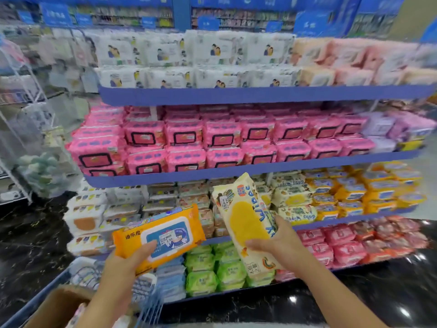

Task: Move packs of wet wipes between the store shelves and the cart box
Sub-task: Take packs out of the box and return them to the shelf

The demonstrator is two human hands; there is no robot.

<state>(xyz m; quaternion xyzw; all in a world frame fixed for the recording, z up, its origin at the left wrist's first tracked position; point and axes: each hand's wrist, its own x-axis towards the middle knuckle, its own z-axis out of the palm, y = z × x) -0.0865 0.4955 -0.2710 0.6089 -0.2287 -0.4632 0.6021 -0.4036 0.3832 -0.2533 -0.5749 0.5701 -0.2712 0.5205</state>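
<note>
- Several blue-edged shelves (pixel 260 93) are fully stocked; matching rows should be found first, orange at the third tier's right, cream beside them.
- Low at the left, the cardboard cart box (pixel 59 304) is only partly seen; whether the held packs are bound there cannot be told.
- An orange pack (pixel 160 233) is held before the shelves, a cream pack (pixel 246 223) tilted beside it, apart.
- Each is gripped at its lower end, by the left hand (pixel 132 256) and right hand (pixel 279 240); flat placement, one at a time, is advised.
</note>
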